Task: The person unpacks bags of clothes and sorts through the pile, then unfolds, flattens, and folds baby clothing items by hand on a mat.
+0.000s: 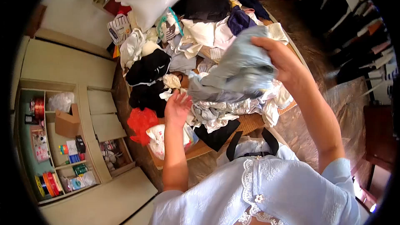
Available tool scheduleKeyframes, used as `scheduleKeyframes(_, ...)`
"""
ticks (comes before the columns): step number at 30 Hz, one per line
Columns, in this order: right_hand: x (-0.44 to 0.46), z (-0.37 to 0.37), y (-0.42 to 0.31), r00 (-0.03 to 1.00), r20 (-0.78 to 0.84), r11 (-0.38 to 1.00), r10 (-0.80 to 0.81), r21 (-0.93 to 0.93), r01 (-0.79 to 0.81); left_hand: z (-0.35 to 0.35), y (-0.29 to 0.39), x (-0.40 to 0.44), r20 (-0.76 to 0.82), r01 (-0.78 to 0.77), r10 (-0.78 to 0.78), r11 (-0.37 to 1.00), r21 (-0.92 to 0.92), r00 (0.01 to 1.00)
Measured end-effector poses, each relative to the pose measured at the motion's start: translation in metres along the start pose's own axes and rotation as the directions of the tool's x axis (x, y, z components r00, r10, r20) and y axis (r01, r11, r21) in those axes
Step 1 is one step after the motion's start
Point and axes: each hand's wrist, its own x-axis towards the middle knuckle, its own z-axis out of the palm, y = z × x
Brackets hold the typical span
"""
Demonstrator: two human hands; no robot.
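Observation:
My right hand (280,55) grips the upper edge of a light grey-blue garment (243,64), which hangs over the clothes pile and is blurred by motion; its exact kind cannot be made out. Just beyond the garment's left end is my left hand (178,107), palm turned up and fingers apart, with nothing in it. Beneath the garment lie crumpled pale clothes (212,112). Black clothing (148,67) and a cream bunched cloth (171,81) are close to my left hand.
The table (200,149) carries a heap of clothes, a white plastic bag (150,2), a red bag (141,123) and a printed white bag (158,139). An open-shelved cabinet (83,121) stands left, with an open drawer (116,156). Hanging clothes (354,29) line the right.

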Motion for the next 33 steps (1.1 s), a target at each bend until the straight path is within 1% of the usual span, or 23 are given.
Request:
scheduleKeyframes(1,0.001,0.019,0.001,0.999,0.020,0.999,-0.042,0.007,0.041,0.014,0.006,-0.009,0.070,-0.143,0.133,0.976,0.163,0.989)
scheduleKeyframes(2,-0.001,0.038,0.003,0.999,0.032,0.999,-0.030,-0.012,0.031,0.036,0.016,-0.025,0.245,-0.330,0.264,0.899,0.287,0.933)
scheduleKeyframes(3,0.004,0.051,0.007,0.997,0.069,0.999,-0.029,-0.016,0.031,0.063,0.023,-0.040,0.427,-0.496,0.350,0.814,0.303,0.834)
scheduleKeyframes(4,0.005,0.063,0.011,0.991,0.132,1.000,-0.018,-0.005,0.019,0.080,0.029,-0.050,0.574,-0.659,0.398,0.658,0.364,0.716)
scheduleKeyframes(5,0.003,0.079,0.014,0.994,0.102,1.000,-0.024,0.004,0.024,0.093,0.035,-0.057,0.710,-0.797,0.403,0.469,0.381,0.577)
scheduleKeyframes(7,-0.003,0.098,0.016,0.971,0.237,0.996,-0.034,-0.069,0.051,0.118,0.044,-0.061,0.840,-0.903,0.372,0.325,0.282,0.396)
scheduleKeyframes(8,-0.005,0.105,0.013,0.965,0.255,0.997,-0.057,-0.043,0.070,0.120,0.044,-0.057,0.748,-0.879,0.470,0.329,0.345,0.469)
scheduleKeyframes(9,-0.007,0.111,0.009,0.959,0.272,0.996,-0.083,-0.017,0.091,0.125,0.053,-0.055,0.659,-0.861,0.555,0.318,0.396,0.508)
scheduleKeyframes(11,-0.011,0.116,-0.003,0.944,0.306,0.991,-0.122,-0.011,0.132,0.137,0.074,-0.061,0.472,-0.788,0.632,0.467,0.401,0.614)
scheduleKeyframes(13,-0.017,0.115,-0.014,0.928,0.347,0.985,-0.133,-0.059,0.163,0.141,0.091,-0.054,0.429,-0.744,0.624,0.632,0.214,0.654)
scheduleKeyframes(14,-0.024,0.115,-0.019,0.929,0.352,0.979,-0.113,-0.121,0.165,0.145,0.099,-0.056,0.434,-0.673,0.573,0.731,0.113,0.695)
scheduleKeyframes(15,-0.026,0.112,-0.022,0.908,0.396,0.956,-0.140,-0.184,0.228,0.148,0.106,-0.053,0.441,-0.665,0.573,0.743,0.078,0.691)
scheduleKeyframes(17,-0.029,0.104,-0.027,0.855,0.488,0.888,-0.177,-0.295,0.353,0.158,0.122,-0.058,0.507,-0.534,0.443,0.844,0.041,0.739)
scheduleKeyframes(18,-0.028,0.100,-0.028,0.842,0.511,0.829,-0.173,-0.385,0.405,0.160,0.126,-0.058,0.528,-0.501,0.411,0.865,0.032,0.743)
scheduleKeyframes(20,-0.018,0.093,-0.025,0.813,0.549,0.638,-0.195,-0.559,0.530,0.168,0.132,-0.058,0.569,-0.437,0.349,0.899,0.020,0.745)
scheduleKeyframes(22,-0.012,0.093,-0.018,0.762,0.600,0.412,-0.245,-0.647,0.642,0.180,0.135,-0.067,0.529,-0.427,0.344,0.904,0.037,0.775)
scheduleKeyframes(23,-0.009,0.095,-0.011,0.743,0.613,0.350,-0.269,-0.656,0.669,0.185,0.136,-0.070,0.506,-0.418,0.339,0.907,0.047,0.793)
scheduleKeyframes(24,-0.008,0.100,-0.004,0.714,0.629,0.235,-0.307,-0.677,0.697,0.186,0.137,-0.071,0.526,-0.404,0.307,0.912,0.077,0.793)
scheduleKeyframes(25,-0.006,0.103,0.002,0.682,0.647,0.119,-0.342,-0.690,0.714,0.185,0.137,-0.069,0.499,-0.422,0.324,0.901,0.095,0.804)
scheduleKeyframes(28,0.015,0.104,0.005,0.584,0.671,-0.050,-0.456,-0.675,0.736,0.180,0.140,-0.061,0.430,-0.480,0.383,0.866,0.142,0.817)
scheduleKeyframes(31,0.034,0.100,-0.019,0.603,0.692,-0.092,-0.397,-0.684,0.724,0.164,0.157,-0.059,0.334,-0.560,0.471,0.786,0.262,0.817)
scheduleKeyframes(32,0.036,0.097,-0.024,0.496,0.706,-0.106,-0.506,-0.621,0.777,0.163,0.159,-0.065,0.311,-0.598,0.521,0.759,0.256,0.795)
scheduleKeyframes(33,0.035,0.096,-0.032,0.429,0.718,-0.164,-0.548,-0.595,0.787,0.164,0.157,-0.070,0.284,-0.607,0.539,0.741,0.287,0.793)
